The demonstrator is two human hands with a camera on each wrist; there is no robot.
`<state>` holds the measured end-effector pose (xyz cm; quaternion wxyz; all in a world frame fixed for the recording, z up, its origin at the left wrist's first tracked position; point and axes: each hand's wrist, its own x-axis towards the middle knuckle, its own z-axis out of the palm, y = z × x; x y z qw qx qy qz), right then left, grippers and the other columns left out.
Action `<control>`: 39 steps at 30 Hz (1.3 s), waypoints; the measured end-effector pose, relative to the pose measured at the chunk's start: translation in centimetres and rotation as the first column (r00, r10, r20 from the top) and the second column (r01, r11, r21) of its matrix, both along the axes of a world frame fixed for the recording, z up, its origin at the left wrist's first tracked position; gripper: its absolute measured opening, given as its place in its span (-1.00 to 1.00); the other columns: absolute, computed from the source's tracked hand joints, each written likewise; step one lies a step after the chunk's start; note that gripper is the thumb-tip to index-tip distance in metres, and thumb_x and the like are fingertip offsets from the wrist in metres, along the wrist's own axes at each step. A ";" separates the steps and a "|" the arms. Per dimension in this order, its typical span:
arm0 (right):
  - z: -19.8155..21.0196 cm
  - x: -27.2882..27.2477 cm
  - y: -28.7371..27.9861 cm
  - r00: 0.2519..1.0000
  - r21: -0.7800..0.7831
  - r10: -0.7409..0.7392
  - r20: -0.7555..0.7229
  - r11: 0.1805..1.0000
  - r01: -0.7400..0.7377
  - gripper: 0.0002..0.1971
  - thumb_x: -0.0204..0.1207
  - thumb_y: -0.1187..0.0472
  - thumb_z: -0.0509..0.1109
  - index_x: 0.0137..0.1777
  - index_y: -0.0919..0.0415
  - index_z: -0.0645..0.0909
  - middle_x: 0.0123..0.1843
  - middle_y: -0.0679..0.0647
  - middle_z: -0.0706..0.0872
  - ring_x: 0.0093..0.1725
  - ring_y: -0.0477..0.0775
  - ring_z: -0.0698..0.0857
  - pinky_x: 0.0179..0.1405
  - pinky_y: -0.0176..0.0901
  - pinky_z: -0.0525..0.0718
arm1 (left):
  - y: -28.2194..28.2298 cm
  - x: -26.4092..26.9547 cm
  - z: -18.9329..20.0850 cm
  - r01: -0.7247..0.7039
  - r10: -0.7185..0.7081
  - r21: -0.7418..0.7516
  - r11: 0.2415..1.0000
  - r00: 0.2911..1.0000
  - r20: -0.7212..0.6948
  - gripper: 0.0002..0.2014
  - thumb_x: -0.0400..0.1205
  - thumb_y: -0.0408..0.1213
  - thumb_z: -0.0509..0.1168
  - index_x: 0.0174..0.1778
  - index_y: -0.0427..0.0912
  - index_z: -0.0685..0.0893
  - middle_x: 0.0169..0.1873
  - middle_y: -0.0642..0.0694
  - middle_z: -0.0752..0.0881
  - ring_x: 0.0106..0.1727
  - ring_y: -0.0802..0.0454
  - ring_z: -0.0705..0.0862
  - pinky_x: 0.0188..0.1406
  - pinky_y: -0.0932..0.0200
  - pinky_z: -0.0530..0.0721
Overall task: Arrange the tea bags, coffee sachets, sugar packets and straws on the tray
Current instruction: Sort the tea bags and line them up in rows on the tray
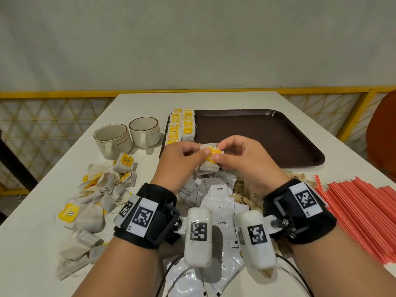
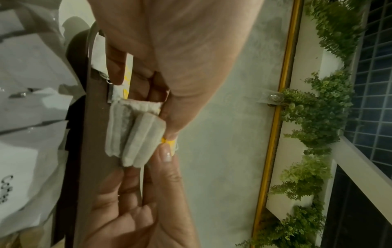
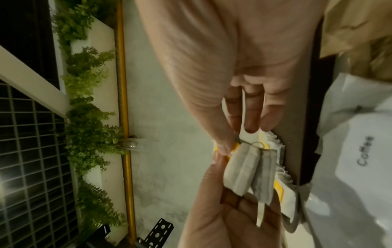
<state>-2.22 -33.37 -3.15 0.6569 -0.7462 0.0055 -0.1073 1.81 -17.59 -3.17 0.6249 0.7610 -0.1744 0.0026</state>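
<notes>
Both hands meet over the near-left corner of the brown tray [image 1: 267, 136]. Between them is a small bundle of tea bags [image 1: 209, 167] topped by a yellow tag [image 1: 212, 155]. My left hand [image 1: 199, 154] and right hand [image 1: 221, 154] pinch it from either side, thumbs on the tag. In the wrist views the bundle [image 2: 135, 134] [image 3: 246, 171] shows as several grey pouches side by side. Two rows of tea bags [image 1: 182, 127] stand along the tray's left edge. Loose tea bags [image 1: 100, 189] lie at the left, white coffee sachets [image 1: 218, 202] and brown sugar packets [image 1: 246, 189] under my wrists, red straws [image 1: 364, 221] at the right.
Two beige cups [image 1: 113, 138] [image 1: 145, 130] stand left of the tray. A yellow railing [image 1: 64, 95] runs behind the white table. An orange chair back [image 1: 383, 129] shows at the far right. Most of the tray's surface is bare.
</notes>
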 end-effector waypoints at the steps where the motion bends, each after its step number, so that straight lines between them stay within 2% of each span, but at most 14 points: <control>1: 0.0 0.0 0.0 1.000 -0.018 -0.015 0.001 1.000 0.015 -0.87 0.40 0.33 0.58 -0.12 0.22 0.68 -0.15 0.10 0.76 -0.17 0.04 0.69 -0.10 -0.07 0.73 | 0.0 0.0 0.0 -0.002 0.002 0.005 1.000 1.000 0.001 -0.92 0.57 -0.23 0.42 -0.18 -0.09 0.81 -0.20 -0.06 0.82 -0.04 -0.02 0.76 0.11 0.01 0.71; 5: 0.1 0.2 -0.1 0.994 -0.024 -0.086 0.072 0.996 0.088 -0.87 0.40 0.28 0.58 -0.23 0.15 0.65 -0.13 0.14 0.70 -0.12 0.02 0.63 -0.06 0.01 0.69 | -0.1 0.0 0.1 -0.054 0.054 -0.009 0.998 0.998 0.026 -0.74 0.64 -0.17 0.32 -0.22 -0.24 0.82 -0.18 -0.33 0.77 -0.14 0.02 0.68 0.08 -0.01 0.64; 8: 1.0 0.5 -0.4 0.980 0.051 -0.143 0.135 0.989 0.138 -0.85 0.42 0.27 0.56 -0.26 0.11 0.64 -0.11 0.10 0.75 -0.22 -0.07 0.60 -0.33 -0.16 0.56 | 0.3 0.7 0.8 -0.103 0.105 -0.061 0.993 0.994 0.034 -0.87 0.61 -0.30 0.35 -0.15 -0.08 0.81 -0.13 -0.05 0.81 -0.05 0.19 0.72 -0.05 0.34 0.64; 10: 2.1 1.1 -0.8 0.980 -0.002 -0.142 0.139 0.990 0.144 -0.86 0.42 0.25 0.57 -0.26 0.11 0.64 -0.03 0.01 0.79 -0.22 -0.11 0.61 -0.35 -0.18 0.52 | 0.8 2.0 1.7 -0.077 0.079 -0.028 0.997 0.995 0.055 -0.81 0.60 -0.40 0.35 -0.15 0.01 0.77 -0.10 -0.02 0.79 -0.04 0.14 0.72 -0.16 0.48 0.61; 13: 4.3 2.3 -1.6 0.993 -0.173 -0.084 0.086 0.980 0.098 -0.84 0.37 0.24 0.60 -0.33 0.09 0.66 -0.01 -0.05 0.78 -0.20 -0.12 0.62 -0.25 -0.21 0.49 | 1.6 4.4 3.6 -0.012 0.001 0.132 0.991 0.996 0.087 -0.76 0.55 -0.45 0.39 -0.04 0.04 0.69 -0.26 -0.14 0.74 -0.23 0.00 0.69 -0.29 0.33 0.62; 15: 5.7 3.3 -2.1 1.000 -0.229 0.000 0.007 0.973 0.002 -0.84 0.40 0.27 0.57 -0.29 0.13 0.64 -0.08 0.07 0.79 -0.25 -0.08 0.62 -0.35 -0.25 0.47 | 1.7 6.2 4.7 0.033 -0.049 0.261 0.965 0.997 0.052 -0.68 0.53 -0.45 0.41 0.12 0.00 0.64 -0.32 -0.18 0.67 -0.28 -0.02 0.63 -0.27 0.25 0.61; 17: 6.4 4.5 -2.5 0.996 -0.310 0.047 -0.074 0.948 -0.068 -0.87 0.46 0.28 0.53 -0.20 0.19 0.61 -0.23 0.16 0.72 -0.35 -0.06 0.57 -0.45 -0.27 0.48 | 1.4 7.8 5.3 0.081 -0.086 0.317 0.945 0.996 0.001 -0.74 0.54 -0.49 0.40 0.08 -0.12 0.66 -0.34 -0.08 0.65 -0.32 0.04 0.60 -0.34 0.32 0.58; 21: 6.6 7.3 -2.8 0.992 -0.558 0.028 -0.123 0.825 -0.093 -0.88 0.53 0.27 0.47 -0.18 0.20 0.58 -0.33 0.10 0.67 -0.39 -0.07 0.61 -0.46 -0.31 0.56 | 0.5 11.2 5.6 0.103 -0.127 0.518 0.849 0.992 0.010 -0.87 0.53 -0.48 0.42 -0.06 -0.26 0.65 -0.30 -0.12 0.67 -0.31 0.00 0.67 -0.24 0.13 0.71; 24: 5.9 9.1 -2.2 0.977 -0.493 0.083 -0.196 0.853 -0.171 -0.87 0.54 0.39 0.43 -0.16 0.24 0.53 -0.34 0.15 0.69 -0.39 -0.03 0.72 -0.42 -0.27 0.70 | 0.0 13.4 5.5 0.111 -0.167 0.683 0.722 0.986 0.017 -0.88 0.54 -0.44 0.41 -0.18 -0.16 0.61 -0.26 -0.15 0.69 -0.27 -0.05 0.71 -0.10 0.02 0.75; 27: 5.1 10.5 -1.5 0.944 -0.393 0.178 -0.277 0.875 -0.281 -0.80 0.44 0.55 0.46 -0.10 0.30 0.54 -0.31 0.22 0.69 -0.32 0.13 0.75 -0.28 -0.17 0.79 | -0.1 14.8 5.4 0.153 -0.216 0.757 0.636 0.976 -0.016 -0.83 0.55 -0.39 0.41 -0.23 -0.08 0.58 -0.31 -0.08 0.69 -0.39 0.05 0.67 -0.27 0.18 0.71; 29: 4.6 11.2 -1.1 0.917 -0.390 0.241 -0.317 0.849 -0.357 -0.80 0.41 0.54 0.49 -0.10 0.30 0.58 -0.29 0.23 0.69 -0.34 0.09 0.73 -0.28 -0.22 0.78 | -0.2 15.4 5.4 0.219 -0.255 0.748 0.626 0.965 -0.069 -0.82 0.56 -0.40 0.42 -0.24 -0.07 0.57 -0.34 -0.06 0.68 -0.40 0.10 0.66 -0.38 0.32 0.67; 34: 3.6 12.8 -0.1 0.901 -0.485 0.232 -0.367 0.779 -0.398 -0.89 0.47 0.27 0.54 -0.14 0.23 0.65 -0.23 0.16 0.67 -0.27 -0.01 0.63 -0.37 -0.27 0.66 | -0.6 16.3 5.3 0.299 -0.302 0.714 0.634 0.945 -0.128 -0.87 0.55 -0.42 0.42 -0.14 -0.14 0.61 -0.30 -0.08 0.73 -0.23 0.02 0.72 -0.06 0.15 0.74; 37: 3.2 13.4 0.3 0.894 -0.511 0.227 -0.385 0.755 -0.411 -0.90 0.51 0.30 0.50 -0.15 0.22 0.60 -0.22 0.16 0.70 -0.34 -0.06 0.68 -0.38 -0.28 0.66 | -0.7 16.6 5.3 0.255 -0.312 0.768 0.588 0.947 -0.076 -0.83 0.54 -0.44 0.40 -0.01 -0.15 0.65 -0.36 0.07 0.70 -0.41 0.23 0.67 -0.33 0.44 0.65; 39: 2.9 13.6 0.4 0.901 -0.524 0.228 -0.368 0.750 -0.404 -0.91 0.50 0.35 0.49 -0.15 0.27 0.61 -0.22 0.23 0.72 -0.33 -0.02 0.69 -0.37 -0.27 0.68 | -0.7 16.7 5.3 0.221 -0.322 0.809 0.545 0.946 -0.042 -0.79 0.52 -0.44 0.42 0.03 -0.12 0.69 -0.34 0.14 0.68 -0.43 0.29 0.62 -0.40 0.49 0.58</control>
